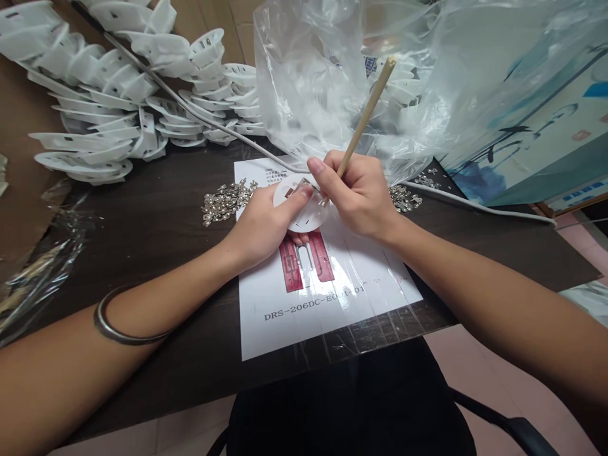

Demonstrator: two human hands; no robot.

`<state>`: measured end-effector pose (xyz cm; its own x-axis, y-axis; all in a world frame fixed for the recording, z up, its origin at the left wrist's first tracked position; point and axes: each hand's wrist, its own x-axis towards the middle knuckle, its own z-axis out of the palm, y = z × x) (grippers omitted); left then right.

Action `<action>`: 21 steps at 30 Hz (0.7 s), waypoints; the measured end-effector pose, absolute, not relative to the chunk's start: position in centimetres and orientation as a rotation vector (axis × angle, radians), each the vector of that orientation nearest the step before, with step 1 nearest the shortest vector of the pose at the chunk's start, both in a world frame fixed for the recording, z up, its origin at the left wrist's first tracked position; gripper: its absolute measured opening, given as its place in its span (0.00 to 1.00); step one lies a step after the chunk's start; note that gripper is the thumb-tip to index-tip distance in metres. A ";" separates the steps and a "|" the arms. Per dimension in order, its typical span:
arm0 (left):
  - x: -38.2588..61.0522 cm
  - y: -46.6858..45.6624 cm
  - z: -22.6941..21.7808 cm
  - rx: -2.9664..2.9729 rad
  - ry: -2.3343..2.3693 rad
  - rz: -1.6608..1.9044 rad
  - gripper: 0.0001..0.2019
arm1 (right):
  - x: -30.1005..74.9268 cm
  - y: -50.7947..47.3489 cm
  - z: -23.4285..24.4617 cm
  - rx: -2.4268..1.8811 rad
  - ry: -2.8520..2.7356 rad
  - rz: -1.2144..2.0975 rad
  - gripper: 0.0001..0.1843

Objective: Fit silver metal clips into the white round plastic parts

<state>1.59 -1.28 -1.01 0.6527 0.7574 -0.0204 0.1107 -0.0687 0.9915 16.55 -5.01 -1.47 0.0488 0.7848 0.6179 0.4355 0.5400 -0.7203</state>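
Note:
My left hand point(266, 221) grips a round white plastic disc point(304, 212) from the left, thumb on its top face. My right hand point(361, 193) is closed round a thin wooden stick point(368, 114) that slants up to the right; the stick's lower tip presses onto the disc near a small metal clip. Both hands rest over a white printed sheet point(323, 297) taped to the dark table point(156, 234), with a red-marked diagram just below the disc.
Piles of small metal clips point(225, 201) lie left of the sheet, more clips point(403, 197) to the right. Stacked white plastic parts point(118, 95) fill the back left. A clear plastic bag point(332, 76) stands behind. A white cable point(475, 206) crosses the table.

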 end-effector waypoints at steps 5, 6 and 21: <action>1.4 -1.4 -1.0 1.628 0.750 0.614 0.15 | 16.6 -5.1 -1.5 -1.090 -1.617 0.376 0.26; 1.4 -1.3 -1.0 1.651 0.751 0.619 0.15 | 16.6 -5.2 -1.5 -1.090 -1.621 0.377 0.26; 1.3 -1.7 -1.3 1.789 0.722 0.678 0.12 | 16.4 -7.0 0.3 -1.250 -2.006 0.147 0.21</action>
<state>1.33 -1.69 -1.29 0.6581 0.7451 0.1081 0.1550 -0.2745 0.9490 16.40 -7.00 0.35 -0.2374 0.8101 0.5361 0.7235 0.5157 -0.4589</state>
